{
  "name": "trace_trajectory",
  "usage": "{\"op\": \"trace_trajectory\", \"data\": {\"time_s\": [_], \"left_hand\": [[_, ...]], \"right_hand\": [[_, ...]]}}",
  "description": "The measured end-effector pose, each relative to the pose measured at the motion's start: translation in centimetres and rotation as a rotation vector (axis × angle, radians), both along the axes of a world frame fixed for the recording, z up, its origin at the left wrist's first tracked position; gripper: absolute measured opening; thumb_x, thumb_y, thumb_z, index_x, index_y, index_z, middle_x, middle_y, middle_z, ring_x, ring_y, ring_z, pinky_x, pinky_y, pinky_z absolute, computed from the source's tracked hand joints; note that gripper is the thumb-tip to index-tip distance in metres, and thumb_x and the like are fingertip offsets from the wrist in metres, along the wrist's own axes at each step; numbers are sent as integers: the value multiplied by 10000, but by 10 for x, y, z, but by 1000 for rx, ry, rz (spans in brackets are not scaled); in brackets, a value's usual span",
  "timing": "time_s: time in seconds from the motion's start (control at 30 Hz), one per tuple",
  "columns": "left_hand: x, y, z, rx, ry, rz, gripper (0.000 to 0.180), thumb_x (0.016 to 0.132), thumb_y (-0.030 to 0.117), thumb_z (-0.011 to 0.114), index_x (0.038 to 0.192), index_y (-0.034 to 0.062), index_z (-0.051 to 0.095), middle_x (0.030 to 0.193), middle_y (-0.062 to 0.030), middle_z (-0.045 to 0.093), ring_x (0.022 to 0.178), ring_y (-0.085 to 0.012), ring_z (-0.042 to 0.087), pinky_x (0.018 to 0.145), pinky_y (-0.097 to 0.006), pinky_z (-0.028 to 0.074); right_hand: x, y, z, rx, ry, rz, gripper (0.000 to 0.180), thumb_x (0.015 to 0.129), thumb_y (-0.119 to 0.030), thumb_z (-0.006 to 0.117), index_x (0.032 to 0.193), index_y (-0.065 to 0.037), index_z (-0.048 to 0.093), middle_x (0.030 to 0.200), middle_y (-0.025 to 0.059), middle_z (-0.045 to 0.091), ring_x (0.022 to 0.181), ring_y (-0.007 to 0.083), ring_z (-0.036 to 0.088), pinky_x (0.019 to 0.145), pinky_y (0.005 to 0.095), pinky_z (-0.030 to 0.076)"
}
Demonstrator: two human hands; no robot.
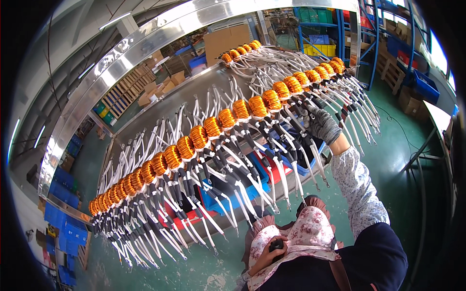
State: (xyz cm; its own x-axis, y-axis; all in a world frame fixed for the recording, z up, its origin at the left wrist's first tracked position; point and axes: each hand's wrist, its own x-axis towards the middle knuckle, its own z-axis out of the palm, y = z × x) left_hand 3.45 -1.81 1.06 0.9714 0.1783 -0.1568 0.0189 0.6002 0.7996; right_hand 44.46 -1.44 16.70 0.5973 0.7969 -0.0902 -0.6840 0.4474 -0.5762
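A long row of copper-wound ring coils (212, 127) lies slantwise across the metal table. White wire leads with black sleeves (242, 165) hang from the coils over the near edge. My right hand (325, 127), in a grey glove, reaches in among these leads toward the row's right end. Its fingers are curled round a black-sleeved lead, partly hidden by the wires. Close to my body, over the flowered apron (310, 224), my bare left hand (270, 253) is closed round a small black object (277, 244) whose kind I cannot make out.
More coils (241, 50) lie at the table's far side. Under the hanging leads are blue bins (221, 203) and a red bin (187, 219). A shiny metal frame (160, 24) arches over the table. Blue shelving (341, 46) stands behind, and a white-topped table (438, 116) is at right.
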Motion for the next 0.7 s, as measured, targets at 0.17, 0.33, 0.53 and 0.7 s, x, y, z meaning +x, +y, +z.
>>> {"op": "trace_trajectory", "data": {"time_s": [0.17, 0.33, 0.53, 0.7], "left_hand": [[-2, -4, 15, 176, 117, 87, 355, 844, 109, 601, 1159, 41, 455, 858, -40, 535, 759, -126, 572, 683, -261, 464], [-4, 7, 50, 172, 78, 214, 438, 789, 48, 666, 1174, 68, 459, 876, -9, 538, 670, -86, 557, 589, -231, 477], [10, 32, 78, 231, 4, 318, 568, 711, 55, 744, 1185, 62, 432, 808, -47, 553, 606, -114, 566, 501, -222, 451], [26, 38, 78, 771, -89, 373, 811, 566, 161, 847, 1245, 57, 415, 1122, -47, 462, 1030, -155, 449, 919, -283, 356]], "right_hand": [[5, 1, -7, 13, -76, -50, 162, 881, -145, 517, 1009, -48, 536, 812, 67, 613, 622, 161, 563, 541, 266, 461], [-36, -31, -9, -124, -426, -44, 217, 885, -247, 509, 903, -45, 586, 766, 21, 587, 633, 96, 514, 583, 229, 418], [-201, -79, -25, -510, -939, -10, 265, 814, -206, 660, 978, -5, 605, 790, 61, 629, 696, 147, 592, 595, 267, 465], [-243, -73, -44, -366, -1310, 241, 242, 755, -177, 698, 908, -10, 612, 830, 136, 614, 763, 261, 614, 653, 333, 484]]}}
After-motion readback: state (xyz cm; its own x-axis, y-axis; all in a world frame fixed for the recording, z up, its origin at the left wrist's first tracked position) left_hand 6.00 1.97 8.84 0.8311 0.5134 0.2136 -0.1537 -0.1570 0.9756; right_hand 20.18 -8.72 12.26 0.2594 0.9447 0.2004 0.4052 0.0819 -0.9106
